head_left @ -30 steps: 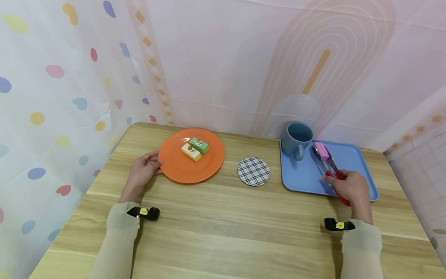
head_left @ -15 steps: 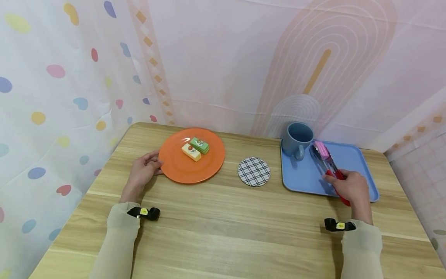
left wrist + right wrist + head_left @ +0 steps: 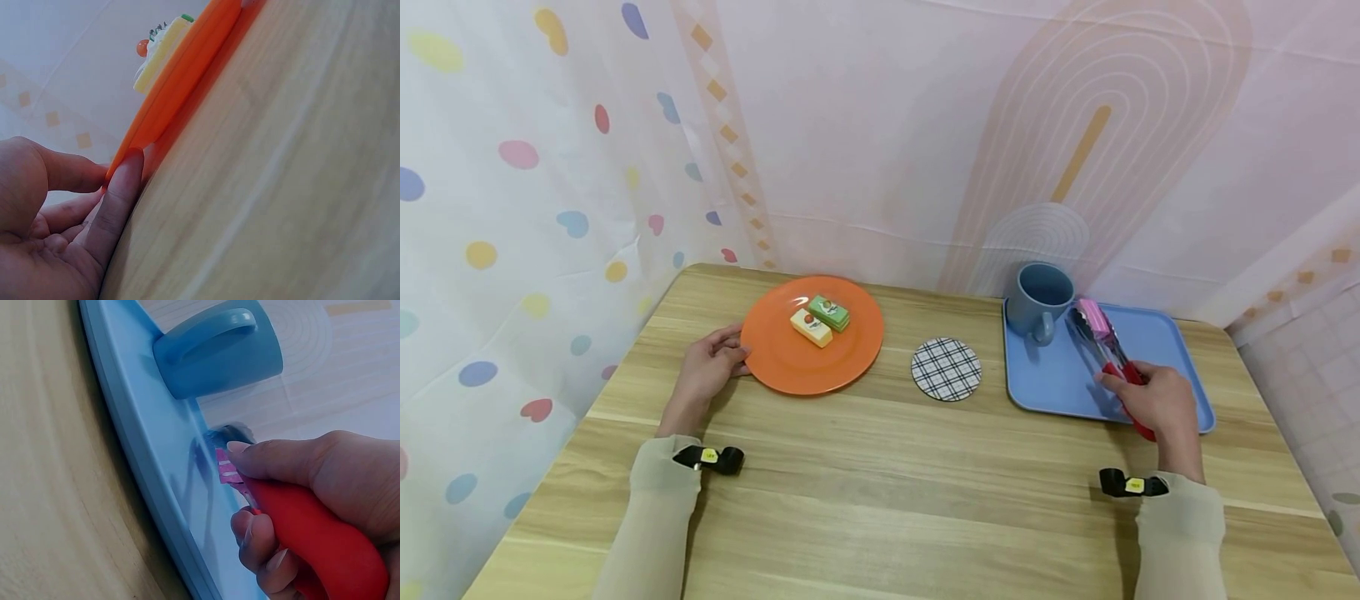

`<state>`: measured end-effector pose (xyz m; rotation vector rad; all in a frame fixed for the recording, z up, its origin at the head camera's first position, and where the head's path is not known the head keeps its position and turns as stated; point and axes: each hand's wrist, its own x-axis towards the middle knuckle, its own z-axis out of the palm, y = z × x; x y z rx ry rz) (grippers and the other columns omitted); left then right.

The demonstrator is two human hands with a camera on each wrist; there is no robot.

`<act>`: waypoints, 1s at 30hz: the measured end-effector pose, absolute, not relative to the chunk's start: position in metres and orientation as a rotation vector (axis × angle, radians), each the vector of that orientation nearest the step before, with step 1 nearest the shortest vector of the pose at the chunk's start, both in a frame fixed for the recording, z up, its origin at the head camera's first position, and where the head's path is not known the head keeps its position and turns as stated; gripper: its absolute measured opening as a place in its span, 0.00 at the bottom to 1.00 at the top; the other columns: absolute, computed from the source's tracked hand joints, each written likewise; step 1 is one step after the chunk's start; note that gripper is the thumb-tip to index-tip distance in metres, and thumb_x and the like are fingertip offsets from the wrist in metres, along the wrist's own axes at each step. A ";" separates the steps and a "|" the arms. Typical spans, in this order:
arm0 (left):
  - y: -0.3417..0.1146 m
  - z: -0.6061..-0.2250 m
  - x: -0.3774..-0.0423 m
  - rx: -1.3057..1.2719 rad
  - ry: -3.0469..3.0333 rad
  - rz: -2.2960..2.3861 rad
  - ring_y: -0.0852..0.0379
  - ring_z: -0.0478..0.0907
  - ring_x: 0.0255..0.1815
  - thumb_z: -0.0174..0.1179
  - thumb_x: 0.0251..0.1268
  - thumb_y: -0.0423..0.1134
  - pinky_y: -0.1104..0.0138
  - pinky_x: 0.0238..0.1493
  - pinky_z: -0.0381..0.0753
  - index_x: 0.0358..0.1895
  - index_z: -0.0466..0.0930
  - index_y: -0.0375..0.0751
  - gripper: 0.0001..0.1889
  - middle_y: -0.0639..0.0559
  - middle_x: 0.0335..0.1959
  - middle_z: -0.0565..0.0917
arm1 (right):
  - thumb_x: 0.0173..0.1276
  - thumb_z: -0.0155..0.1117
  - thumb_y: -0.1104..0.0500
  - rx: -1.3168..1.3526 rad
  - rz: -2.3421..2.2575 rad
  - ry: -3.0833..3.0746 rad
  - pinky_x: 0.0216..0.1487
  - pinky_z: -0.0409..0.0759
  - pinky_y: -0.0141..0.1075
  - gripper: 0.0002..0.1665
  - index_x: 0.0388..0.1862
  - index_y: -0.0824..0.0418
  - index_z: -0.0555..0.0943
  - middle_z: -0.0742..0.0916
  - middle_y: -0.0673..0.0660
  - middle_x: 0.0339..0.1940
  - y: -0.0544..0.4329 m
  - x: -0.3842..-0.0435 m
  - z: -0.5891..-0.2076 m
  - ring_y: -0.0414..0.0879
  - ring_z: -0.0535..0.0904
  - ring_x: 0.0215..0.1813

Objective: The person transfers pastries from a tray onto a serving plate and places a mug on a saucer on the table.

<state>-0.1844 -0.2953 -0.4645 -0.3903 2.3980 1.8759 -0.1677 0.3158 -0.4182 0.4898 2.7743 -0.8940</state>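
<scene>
My left hand (image 3: 709,367) pinches the left rim of an orange plate (image 3: 775,358), thumb and fingers on either side of the edge in the left wrist view. On the plate lie a cream-yellow toy cake slice (image 3: 811,328) and a green one (image 3: 830,312), side by side. My right hand (image 3: 1157,402) grips the red handles of metal tongs (image 3: 1122,373) over the blue tray (image 3: 1052,387). Between the tongs' dark tips sits a pink striped cake slice (image 3: 1093,318); in the right wrist view the thumb partly hides it (image 3: 226,467).
A blue-grey mug (image 3: 1028,310) stands on the tray's left back corner, close to the tongs' tips. Between plate and tray lies a round checkered coaster (image 3: 946,369). The wooden table (image 3: 880,483) ends at a patterned curtain (image 3: 865,150) behind.
The tongs' arms have drawn slightly closer around the pink cake slice, and it has shifted a little toward the back. The left hand and the plate stay in place.
</scene>
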 end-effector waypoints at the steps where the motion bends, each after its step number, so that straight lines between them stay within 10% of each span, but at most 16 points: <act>1: -0.295 -0.464 -0.185 -0.391 2.399 1.875 0.70 0.81 0.39 0.53 0.79 0.33 0.75 0.44 0.89 0.79 0.62 0.38 0.29 0.52 0.51 0.75 | 0.71 0.63 0.35 0.489 -0.896 2.777 0.30 0.74 0.34 0.49 0.74 0.72 0.68 0.82 0.72 0.49 0.315 -0.168 -0.418 0.59 0.76 0.47; 30: -0.296 -0.466 -0.185 -0.377 2.409 1.876 0.71 0.81 0.39 0.53 0.79 0.33 0.75 0.44 0.89 0.79 0.62 0.38 0.29 0.50 0.52 0.75 | 0.70 0.64 0.34 0.472 -0.972 2.875 0.27 0.74 0.35 0.49 0.74 0.69 0.70 0.85 0.69 0.42 0.314 -0.163 -0.406 0.48 0.81 0.29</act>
